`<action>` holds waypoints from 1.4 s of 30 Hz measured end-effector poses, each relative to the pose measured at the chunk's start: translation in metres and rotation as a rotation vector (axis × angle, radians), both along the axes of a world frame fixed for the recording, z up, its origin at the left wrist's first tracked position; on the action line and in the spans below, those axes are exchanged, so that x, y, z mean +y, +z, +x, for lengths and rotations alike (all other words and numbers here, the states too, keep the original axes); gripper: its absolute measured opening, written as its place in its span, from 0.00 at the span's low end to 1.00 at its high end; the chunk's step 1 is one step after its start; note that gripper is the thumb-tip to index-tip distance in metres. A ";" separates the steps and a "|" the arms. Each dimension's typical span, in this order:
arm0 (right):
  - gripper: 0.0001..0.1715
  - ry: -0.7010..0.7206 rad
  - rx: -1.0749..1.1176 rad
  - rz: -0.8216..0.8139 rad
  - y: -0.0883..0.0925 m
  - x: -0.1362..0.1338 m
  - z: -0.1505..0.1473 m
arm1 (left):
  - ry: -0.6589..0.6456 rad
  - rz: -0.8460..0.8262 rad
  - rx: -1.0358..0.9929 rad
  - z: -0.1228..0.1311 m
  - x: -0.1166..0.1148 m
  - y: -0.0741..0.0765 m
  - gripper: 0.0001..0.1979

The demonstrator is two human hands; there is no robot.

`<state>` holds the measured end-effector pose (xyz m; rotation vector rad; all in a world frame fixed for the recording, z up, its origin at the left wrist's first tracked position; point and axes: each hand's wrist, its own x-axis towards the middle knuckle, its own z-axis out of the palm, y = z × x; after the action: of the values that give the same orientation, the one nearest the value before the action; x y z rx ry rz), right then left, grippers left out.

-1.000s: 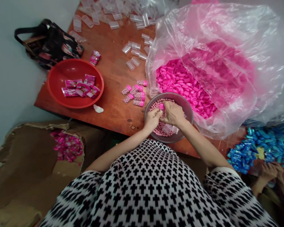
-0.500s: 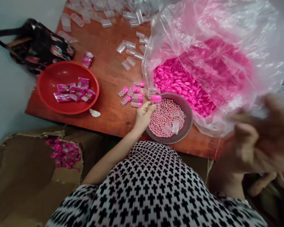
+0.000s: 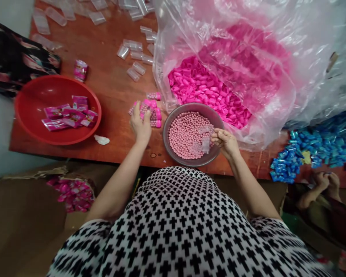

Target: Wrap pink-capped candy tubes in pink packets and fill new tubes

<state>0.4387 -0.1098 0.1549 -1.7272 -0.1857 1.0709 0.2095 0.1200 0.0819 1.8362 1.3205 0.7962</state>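
My left hand [image 3: 141, 126] reaches over a small group of clear containers with pink caps [image 3: 156, 113], filled with pink beads. Its thumb and fingers are spread apart, touching or just above them. My right hand [image 3: 226, 143] is at the right rim of a grey bowl [image 3: 173, 152] with its fingertips pinched together; what they hold, if anything, cannot be made out. Pink beads [image 3: 184, 132] fill the bowl. On the beads lie a few clear containers [image 3: 205, 145], close to my right fingertips.
Behind the bowl, a large plastic bag [image 3: 265, 130] holds loose pink caps [image 3: 202, 86]. Empty clear containers [image 3: 132, 45] lie farther back. At left are a red bowl [image 3: 25, 111] with pink packets and a cardboard box [image 3: 23, 215]. Blue packets [image 3: 288, 161] and another person's hands [image 3: 325, 182] are at right.
My left hand has moved left from the bowl to the capped containers and opened from the pink-capped container it held. My right hand has come from the far right to the bowl.
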 end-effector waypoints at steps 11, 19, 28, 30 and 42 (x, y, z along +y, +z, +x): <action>0.28 0.263 -0.214 -0.049 0.010 0.006 -0.008 | -0.838 -0.250 0.570 0.068 -0.131 0.026 0.18; 0.35 0.907 -0.835 -0.892 -0.031 0.012 -0.027 | -0.820 -0.304 0.671 0.092 -0.134 -0.005 0.13; 0.27 0.870 -0.975 -0.733 -0.043 0.011 -0.007 | -0.837 -0.179 0.571 0.076 -0.111 0.003 0.15; 0.26 0.815 -0.984 -0.663 -0.043 0.007 -0.004 | -0.885 -0.137 0.636 0.079 -0.120 0.006 0.18; 0.23 0.170 0.010 0.019 -0.037 0.000 -0.011 | -0.794 -0.263 0.191 0.069 -0.103 0.013 0.08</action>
<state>0.4279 -0.1099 0.1176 -1.7117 -0.3403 1.1976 0.2789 0.0166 0.0945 2.0105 0.6425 0.0240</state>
